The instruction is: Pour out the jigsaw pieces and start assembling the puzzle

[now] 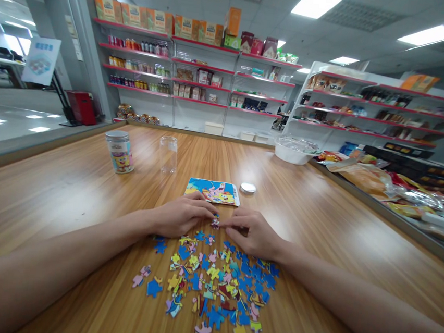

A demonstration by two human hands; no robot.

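Worktop [65, 204] supported a jigsaw piece [215, 222], presumably light, stiff, best edge-held; left hand [180, 216] and right hand [257, 234] fingers touched it, grip indeterminate.

Free tabletop [343, 215] out to the right; picture card [219, 193] and lid [248, 188] as obstacles ahead, puzzle pieces [215, 316] nearer.

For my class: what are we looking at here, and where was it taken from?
There is no machine here: these are a person's bare left hand and right hand, seen from a camera worn on that person's head. Both are at a small bit of puzzle; whether it is gripped or merely touched isn't clear. More puzzle pieces lie scattered on the wooden table, nearer the camera. Beyond the hands are a picture card, a round lid, a clear container and a printed canister.
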